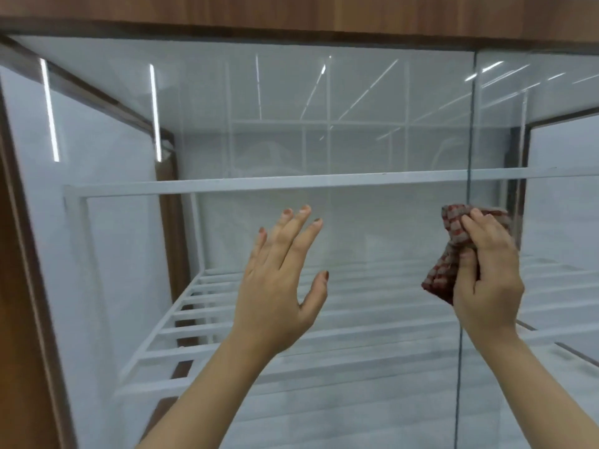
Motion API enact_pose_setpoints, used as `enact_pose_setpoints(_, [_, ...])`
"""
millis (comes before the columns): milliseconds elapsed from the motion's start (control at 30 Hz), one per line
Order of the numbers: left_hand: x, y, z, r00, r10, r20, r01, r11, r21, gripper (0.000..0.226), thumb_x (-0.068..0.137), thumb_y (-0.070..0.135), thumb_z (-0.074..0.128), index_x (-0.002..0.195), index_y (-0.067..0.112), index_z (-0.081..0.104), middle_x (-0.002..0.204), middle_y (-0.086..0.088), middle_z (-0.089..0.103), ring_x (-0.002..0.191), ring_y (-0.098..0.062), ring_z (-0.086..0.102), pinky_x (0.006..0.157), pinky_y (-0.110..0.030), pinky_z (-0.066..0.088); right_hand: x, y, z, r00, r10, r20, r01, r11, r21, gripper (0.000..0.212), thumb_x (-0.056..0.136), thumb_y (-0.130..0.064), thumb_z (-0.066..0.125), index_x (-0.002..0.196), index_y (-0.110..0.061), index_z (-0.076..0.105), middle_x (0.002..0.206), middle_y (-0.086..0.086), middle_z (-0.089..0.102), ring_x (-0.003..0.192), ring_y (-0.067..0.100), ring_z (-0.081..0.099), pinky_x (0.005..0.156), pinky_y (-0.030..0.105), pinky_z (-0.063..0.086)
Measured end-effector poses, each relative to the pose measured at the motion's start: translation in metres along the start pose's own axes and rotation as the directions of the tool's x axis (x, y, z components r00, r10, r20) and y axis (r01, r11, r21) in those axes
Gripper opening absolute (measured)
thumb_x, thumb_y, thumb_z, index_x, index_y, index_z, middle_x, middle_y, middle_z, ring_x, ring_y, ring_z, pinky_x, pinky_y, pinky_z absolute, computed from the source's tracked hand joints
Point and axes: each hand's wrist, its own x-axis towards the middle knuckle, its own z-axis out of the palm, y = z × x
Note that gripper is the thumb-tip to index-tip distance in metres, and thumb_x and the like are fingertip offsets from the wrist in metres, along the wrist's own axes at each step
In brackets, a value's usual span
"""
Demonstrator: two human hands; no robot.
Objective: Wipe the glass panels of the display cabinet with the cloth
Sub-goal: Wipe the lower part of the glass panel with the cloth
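Left hand [278,280] spread open against the glass panel [324,140] of the cabinet [291,14], right hand [486,273] gripping the bunched checked cloth [450,251] (red and white) beside the glass seam [470,140], above the slatted shelf [201,319].

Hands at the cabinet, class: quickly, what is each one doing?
Left hand: open, fingers spread, holding nothing.
Right hand: closed on the checked cloth.

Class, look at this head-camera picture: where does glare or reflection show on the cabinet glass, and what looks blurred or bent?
Head view: bright streaks of reflected ceiling lights cross the upper glass panel; the wooden frame bows from wide-angle distortion; the slatted shelf behind the glass looks hazy; the left hand and the right hand, gripping the cloth, are fairly sharp.
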Motion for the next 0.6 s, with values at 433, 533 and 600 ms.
enact_pose_setpoints(433, [-0.162, -0.157, -0.142, 0.978, -0.207, 0.037, 0.153, 0.819, 0.553, 0.056, 0.088, 0.046, 0.038, 0.134, 0.015, 0.043, 0.145, -0.004, 0.036, 0.14, -0.022, 0.021, 0.115, -0.047, 0.006, -0.121, -0.255, 0.11, 0.965, -0.216, 0.147, 0.153, 0.924, 0.349, 0.034, 0.099, -0.012, 0.032, 0.129, -0.007, 0.047, 0.135, 0.009, 0.049, 0.132, 0.026, 0.038, 0.109, 0.039, 0.03])
enact_pose_setpoints(533, [-0.174, -0.171, -0.141, 0.982, -0.18, 0.064, 0.115, 0.823, 0.556, 0.058, 0.092, 0.05, 0.028, 0.138, 0.016, 0.037, 0.147, -0.002, 0.03, 0.144, -0.018, 0.009, 0.115, -0.049, 0.003, -0.14, -0.28, 0.126, 0.966, -0.2, 0.162, 0.135, 0.93, 0.343, 0.034, 0.099, -0.014, 0.033, 0.13, -0.01, 0.046, 0.139, 0.006, 0.044, 0.134, 0.024, 0.036, 0.11, 0.038, 0.029])
enact_pose_setpoints(600, [-0.174, -0.176, -0.137, 0.988, -0.145, 0.045, 0.097, 0.829, 0.55, 0.06, 0.088, 0.048, 0.038, 0.138, 0.016, 0.035, 0.148, -0.001, 0.029, 0.144, -0.017, 0.007, 0.114, -0.051, 0.003, -0.151, -0.289, 0.133, 0.967, -0.188, 0.17, 0.125, 0.938, 0.324, 0.035, 0.096, -0.013, 0.038, 0.13, -0.012, 0.046, 0.141, 0.006, 0.038, 0.134, 0.024, 0.035, 0.11, 0.038, 0.029])
